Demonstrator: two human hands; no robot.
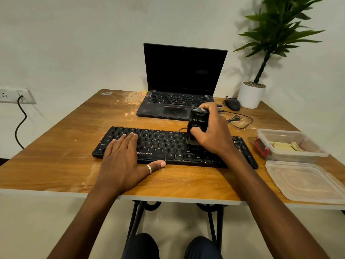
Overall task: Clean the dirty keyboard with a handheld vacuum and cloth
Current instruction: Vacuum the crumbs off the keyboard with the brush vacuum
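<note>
At the far left of the frame one wall socket plate (pixel 15 95) carries one black cable (pixel 21 121) hanging down the wall. My left hand (pixel 123 161) lies flat, grip released, fingers spread over the left keys of the one black Zebronics keyboard (pixel 160 146), thumb along its near edge. That keyboard sits mid-frame, crosswise on the wooden counter (pixel 56 146), with bare wood to its left and a strip before the counter's near edge. Behind it stands one open laptop (pixel 183 81), screen dark. My right hand (pixel 214 131) is clenched around one black handheld vacuum (pixel 197 124), upright, brush end down on the right-centre keys. At upper right: one mouse (pixel 232 104), one potted plant (pixel 251 94). At right: one clear container (pixel 287 144) holding folded cloth, one lid (pixel 306 182) reaching the near edge.
</note>
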